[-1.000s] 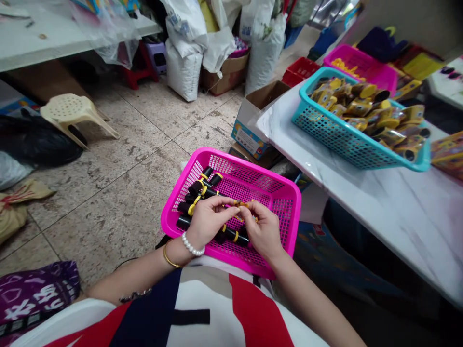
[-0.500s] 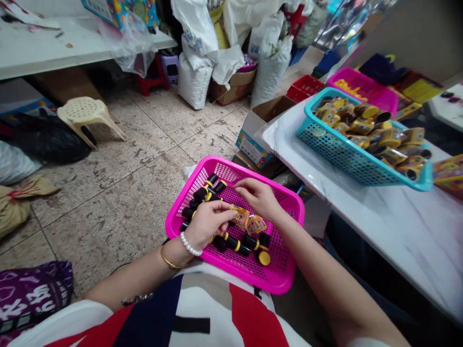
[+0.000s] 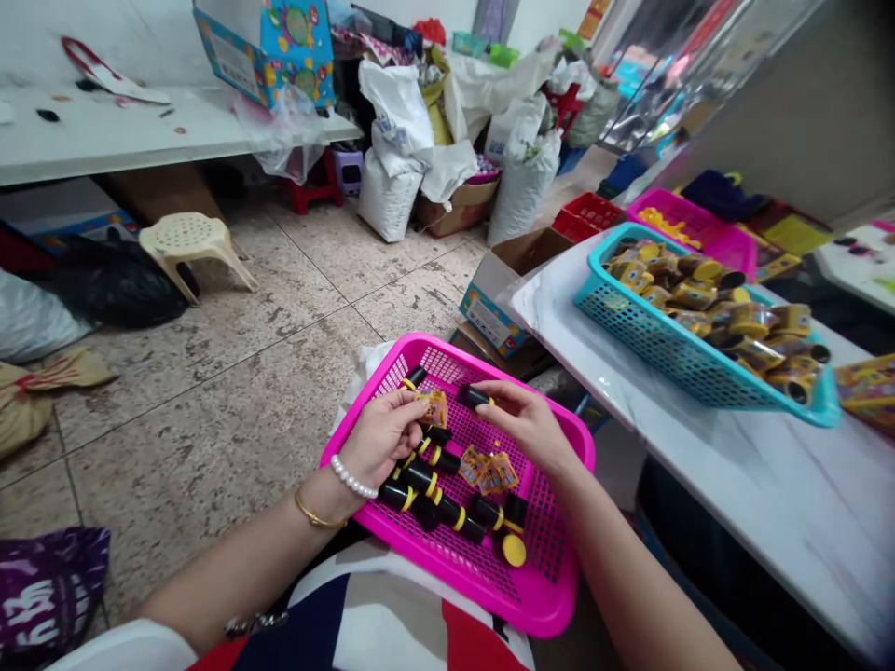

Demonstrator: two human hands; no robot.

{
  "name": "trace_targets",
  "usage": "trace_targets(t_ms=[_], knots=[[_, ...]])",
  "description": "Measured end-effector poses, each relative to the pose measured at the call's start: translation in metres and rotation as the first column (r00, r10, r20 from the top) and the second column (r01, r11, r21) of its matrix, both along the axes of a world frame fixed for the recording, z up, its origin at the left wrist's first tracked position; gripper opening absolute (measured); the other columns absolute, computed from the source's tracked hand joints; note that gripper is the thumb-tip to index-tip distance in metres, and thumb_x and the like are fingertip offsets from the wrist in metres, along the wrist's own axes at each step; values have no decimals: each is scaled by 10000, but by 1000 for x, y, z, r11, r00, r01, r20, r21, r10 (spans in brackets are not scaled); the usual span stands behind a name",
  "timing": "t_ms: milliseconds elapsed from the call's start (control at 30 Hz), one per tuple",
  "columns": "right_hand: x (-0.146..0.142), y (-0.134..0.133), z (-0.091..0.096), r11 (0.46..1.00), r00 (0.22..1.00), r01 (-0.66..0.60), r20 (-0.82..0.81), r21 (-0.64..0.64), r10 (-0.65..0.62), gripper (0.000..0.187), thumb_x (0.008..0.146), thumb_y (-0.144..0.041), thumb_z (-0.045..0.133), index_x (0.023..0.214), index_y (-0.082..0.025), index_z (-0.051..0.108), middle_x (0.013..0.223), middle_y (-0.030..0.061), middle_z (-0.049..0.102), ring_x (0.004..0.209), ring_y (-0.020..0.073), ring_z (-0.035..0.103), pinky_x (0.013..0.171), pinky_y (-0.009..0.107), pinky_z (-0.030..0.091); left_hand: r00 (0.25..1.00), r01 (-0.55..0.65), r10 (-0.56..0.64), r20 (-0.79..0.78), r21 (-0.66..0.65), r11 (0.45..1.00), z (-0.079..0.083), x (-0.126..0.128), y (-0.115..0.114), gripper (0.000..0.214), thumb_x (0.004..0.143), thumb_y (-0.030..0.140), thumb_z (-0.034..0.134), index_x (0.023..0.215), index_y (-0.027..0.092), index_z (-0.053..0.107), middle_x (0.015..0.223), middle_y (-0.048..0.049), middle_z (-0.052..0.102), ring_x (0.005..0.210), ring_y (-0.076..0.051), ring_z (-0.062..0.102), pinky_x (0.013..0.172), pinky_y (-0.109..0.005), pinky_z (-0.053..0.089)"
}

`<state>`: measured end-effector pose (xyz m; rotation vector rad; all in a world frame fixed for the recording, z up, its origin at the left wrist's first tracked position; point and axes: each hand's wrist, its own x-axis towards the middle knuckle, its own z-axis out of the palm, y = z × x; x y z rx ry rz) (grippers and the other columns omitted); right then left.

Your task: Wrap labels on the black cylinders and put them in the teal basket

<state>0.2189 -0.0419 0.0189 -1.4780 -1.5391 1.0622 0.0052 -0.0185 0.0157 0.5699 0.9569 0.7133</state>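
Head view: hands (image 3: 381,438) (image 3: 524,424) pinch foil packet (image 3: 433,408), cylinder (image 3: 474,396) over mesh basket (image 3: 559,447).

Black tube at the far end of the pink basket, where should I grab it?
Pinch the black body of the tube, not its yellow ring, and come from straight above. It lies on its side near the far rim of the pink basket, a little apart from the other tubes, so fingers should fit on both sides.
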Motion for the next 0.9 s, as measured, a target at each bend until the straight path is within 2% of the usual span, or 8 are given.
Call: trace_targets(t_ms=[67, 167, 333, 500, 567, 733, 833, 900], knots=[[2, -14, 11, 997, 972, 18, -233, -82, -36, 292, 821, -302, 656, 1108, -243, 662, 1046, 45, 692, 941, 200, 641, 855, 352, 503, 1000, 1, 0, 21, -24, 1000, -2, 3, -1, 201, 730, 250, 707, 807, 138, 558, 505, 55, 524, 326, -16, 374, 295, -122, 135], [-6, -27, 20, 994, 957, -20, -291, -104, -11, 294, 779, -307, 705, 1067, -248, 700, 1051, 41, 680, 983, 211, 624, 871, 346, 491, 993, 14, -9, 116, -43, 999, -3, 7, -3, 211, 712, 221, 720, 821, 123, 568, 589, 37, 560, 358, -7, 392, 302, -116, 144], [-19, -27, 25, 998, 996, -8, -93, -65, 2, 305, 801, -303, 665, 1095, -229, 701, 953, 49, 635, 861, 180, 596, 765, 319, 478, 959, 96, -67, 274, -94, 991, -4, 5, -4, 197, 710, 197, 716, 828, 96, 595, 735, -4, 610, 360, 29, 338, 309, -111, 137], [-23, -26, 29, 996, 966, -67, 254, 56, 50, 360, 823, -212, 611, 1178, -251, 659, 810, 11, 558, 766, 155, 539, 712, 301, 429, 981, 70, -59, 187, -55, 996, -7, 7, -6, 178, 713, 219, 712, 782, 104, 594, 649, 10, 589, 359, -1, 411, 301, -115, 147], [-24, -28, 29, 994, 956, -83, 289, 75, 58, 300, 824, -200, 603, 1108, -244, 690, 798, 11, 552, 770, 157, 539, 707, 295, 427, 986, 55, -46, 161, -48, 997, -8, 9, -7, 192, 707, 229, 720, 788, 106, 596, 622, 21, 573, 364, -8, 429, 303, -114, 155], [-24, -33, 28, 987, 957, -18, 289, 162, -30, 211, 776, -169, 639, 975, -209, 696, 811, 16, 554, 776, 164, 545, 722, 294, 437, 984, 46, -34, 173, -61, 997, -10, 10, -6, 250, 677, 252, 750, 826, 113, 607, 577, 32, 554, 366, -15, 419, 309, -122, 141], [-28, -40, 34, 982, 962, -32, 274, 185, -20, 265, 748, -121, 631, 988, -220, 684, 858, 26, 565, 826, 174, 559, 747, 290, 449, 984, 58, -46, 171, -68, 996, -7, 11, -8, 256, 658, 295, 767, 743, 126, 593, 472, 57, 481, 341, -20, 369, 315, -131, 142], [-29, -46, 34, 978, 960, -40, 278, 207, -19, 394, 718, -86, 623, 1080, -236, 662, 873, 27, 565, 825, 172, 563, 737, 278, 460, 984, 38, -23, 178, -81, 996, -6, 13, -11, 294, 627, 324, 792, 691, 140, 571, 431, 72, 439, 336, -21, 350, 326, -132, 161]])
